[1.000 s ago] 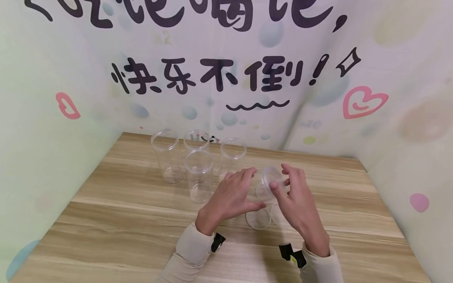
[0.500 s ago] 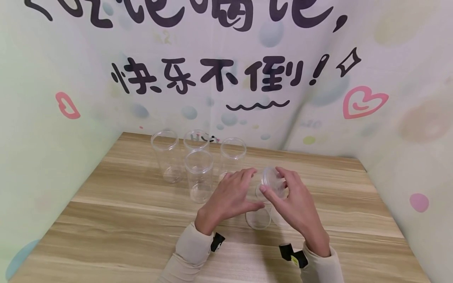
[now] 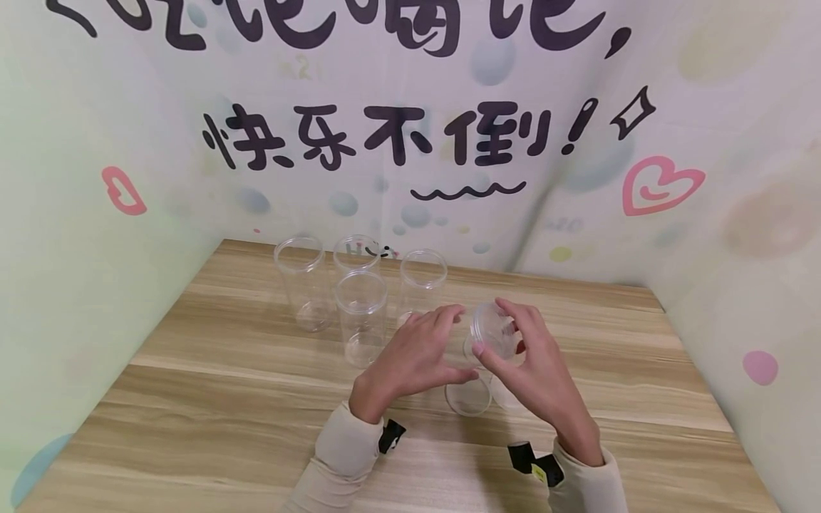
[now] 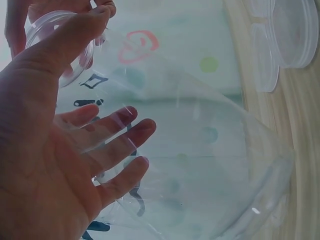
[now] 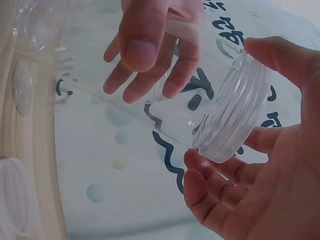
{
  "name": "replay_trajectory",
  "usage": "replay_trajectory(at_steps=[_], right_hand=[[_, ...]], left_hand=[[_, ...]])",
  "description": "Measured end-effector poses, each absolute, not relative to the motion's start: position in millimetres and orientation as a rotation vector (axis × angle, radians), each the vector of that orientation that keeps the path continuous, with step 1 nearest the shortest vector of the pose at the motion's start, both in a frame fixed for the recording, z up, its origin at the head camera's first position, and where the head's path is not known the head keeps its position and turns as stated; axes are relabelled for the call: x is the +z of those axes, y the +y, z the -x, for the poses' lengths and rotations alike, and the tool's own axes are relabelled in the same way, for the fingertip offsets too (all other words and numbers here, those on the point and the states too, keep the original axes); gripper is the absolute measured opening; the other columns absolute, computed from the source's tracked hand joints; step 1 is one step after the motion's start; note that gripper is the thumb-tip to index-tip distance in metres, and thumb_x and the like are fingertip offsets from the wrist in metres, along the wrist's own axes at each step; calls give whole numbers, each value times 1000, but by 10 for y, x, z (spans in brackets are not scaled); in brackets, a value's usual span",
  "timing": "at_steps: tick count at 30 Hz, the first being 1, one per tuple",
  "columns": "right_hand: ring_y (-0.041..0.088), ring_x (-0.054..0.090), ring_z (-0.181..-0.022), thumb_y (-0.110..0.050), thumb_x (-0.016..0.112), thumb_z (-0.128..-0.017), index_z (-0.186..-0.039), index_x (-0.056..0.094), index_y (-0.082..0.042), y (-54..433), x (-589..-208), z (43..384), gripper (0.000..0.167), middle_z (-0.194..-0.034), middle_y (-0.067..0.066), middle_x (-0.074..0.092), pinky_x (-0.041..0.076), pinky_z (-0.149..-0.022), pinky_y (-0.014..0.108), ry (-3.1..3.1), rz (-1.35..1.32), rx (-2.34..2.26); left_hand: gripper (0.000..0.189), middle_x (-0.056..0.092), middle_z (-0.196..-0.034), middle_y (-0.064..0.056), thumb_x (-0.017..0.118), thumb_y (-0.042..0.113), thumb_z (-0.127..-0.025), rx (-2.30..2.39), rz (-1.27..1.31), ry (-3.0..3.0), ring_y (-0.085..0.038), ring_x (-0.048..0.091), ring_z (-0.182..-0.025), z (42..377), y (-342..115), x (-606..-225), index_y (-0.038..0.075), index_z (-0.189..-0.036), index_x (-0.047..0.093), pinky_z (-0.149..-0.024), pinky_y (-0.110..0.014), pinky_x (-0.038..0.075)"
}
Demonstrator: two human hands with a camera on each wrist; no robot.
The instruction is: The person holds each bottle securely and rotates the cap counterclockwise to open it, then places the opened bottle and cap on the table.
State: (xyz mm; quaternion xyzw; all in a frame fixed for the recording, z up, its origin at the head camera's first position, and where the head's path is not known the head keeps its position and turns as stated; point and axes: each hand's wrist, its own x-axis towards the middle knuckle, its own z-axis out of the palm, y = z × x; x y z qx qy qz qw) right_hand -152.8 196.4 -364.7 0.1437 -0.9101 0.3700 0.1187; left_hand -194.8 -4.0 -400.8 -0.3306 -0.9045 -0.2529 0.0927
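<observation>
A clear plastic cup [image 4: 235,135] is held tilted sideways, its mouth toward my right hand. My left hand [image 3: 410,353] grips the cup's body, thumb on the near side and fingers showing through the plastic in the left wrist view. At the mouth sits a clear ridged lid [image 5: 232,107], which my right hand [image 3: 541,370] pinches by its edge between thumb and fingers. Whether the lid is fully seated on the rim I cannot tell. Below the hands, clear round lids [image 3: 468,412] lie on the table, partly hidden by the right hand.
Several clear cups [image 3: 361,324] stand upright at the back left of the wood-grain table [image 3: 212,399], close to my left hand. A printed cloth wall [image 3: 410,214] rises directly behind the table, with side walls at left and right.
My right hand has moved slightly left over the lid, its thumb shifting to the lid's near left edge. The left hand has stayed almost where it was around the cup.
</observation>
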Motion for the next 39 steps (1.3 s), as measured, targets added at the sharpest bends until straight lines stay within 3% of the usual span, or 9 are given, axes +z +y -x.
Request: replay_trajectory(at_steps=[10,24,31,39], right_hand=[[14,47,-109,-23,78,-85,-145,46,-15,1995,-3628,1509,69,-135,4,50,47,-81,29,-2640,-511,1122],[13,46,-117,-9,78,-82,-148,43,-21,2056,-3621,1475,76,-139,0,48,49,-87,30,-2585,-662,1139],[16,50,-117,5,75,-80,-151,37,-19,2066,-3587,1476,84,-138,6,47,49,-88,20,-2457,-710,1261],[16,51,-124,16,66,-82,-155,31,-14,2095,-3540,1467,87,-137,14,42,46,-93,14,-2300,-728,1444]], left_hand=[[91,59,-134,-5,80,53,-76,-872,1048,-2693,-17,60,-117,1943,-86,-3969,6,-144,42,-104,-44,43],[89,63,-128,-3,81,50,-77,-994,1093,-2743,-22,61,-117,1935,-133,-3939,9,-144,40,-103,-45,45],[88,63,-129,-3,82,48,-76,-1085,1054,-2730,-22,60,-118,1931,-140,-3924,11,-143,40,-99,-43,48],[99,55,-142,-8,83,47,-76,-1399,940,-2690,-22,56,-126,1903,-178,-3870,18,-149,23,-101,-47,47]])
